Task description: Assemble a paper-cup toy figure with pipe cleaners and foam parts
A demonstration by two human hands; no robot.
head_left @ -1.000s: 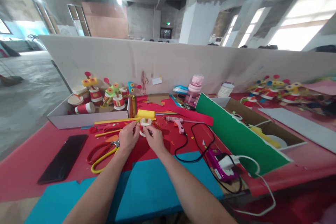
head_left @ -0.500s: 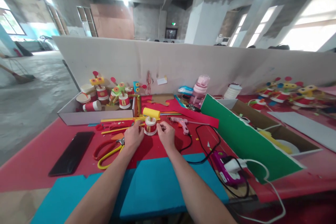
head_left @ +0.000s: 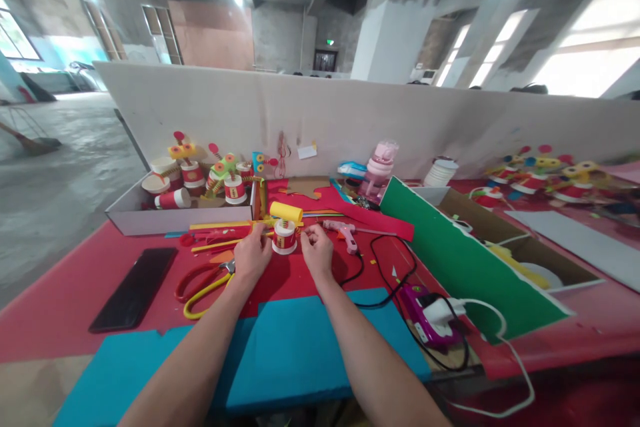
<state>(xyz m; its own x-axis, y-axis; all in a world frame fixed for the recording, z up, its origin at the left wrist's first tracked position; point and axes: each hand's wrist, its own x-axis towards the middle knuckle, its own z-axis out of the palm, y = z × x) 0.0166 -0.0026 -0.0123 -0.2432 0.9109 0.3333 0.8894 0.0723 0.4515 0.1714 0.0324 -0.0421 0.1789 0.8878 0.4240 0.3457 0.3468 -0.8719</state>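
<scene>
A small upturned paper cup (head_left: 285, 237) with a red band stands on the red table sheet (head_left: 65, 307), under a yellow foam roll (head_left: 286, 212). My left hand (head_left: 251, 256) is curled against the cup's left side, fingertips on it. To the cup's right, my right hand (head_left: 317, 251) has its fingers pinched together on something too small to make out. Both forearms reach in over a blue foam sheet (head_left: 285, 353).
Red and yellow scissors (head_left: 200, 283) and a black phone (head_left: 134, 288) lie to the left. A pink glue gun (head_left: 343, 231) with a black cord, a purple plug block (head_left: 429, 321) and a green board (head_left: 465, 267) are on the right. Behind stands a box (head_left: 175, 219) of finished cup figures.
The cup was held up and tilted between both hands a second ago. It now stands upright on the table, with both hands lower at its sides.
</scene>
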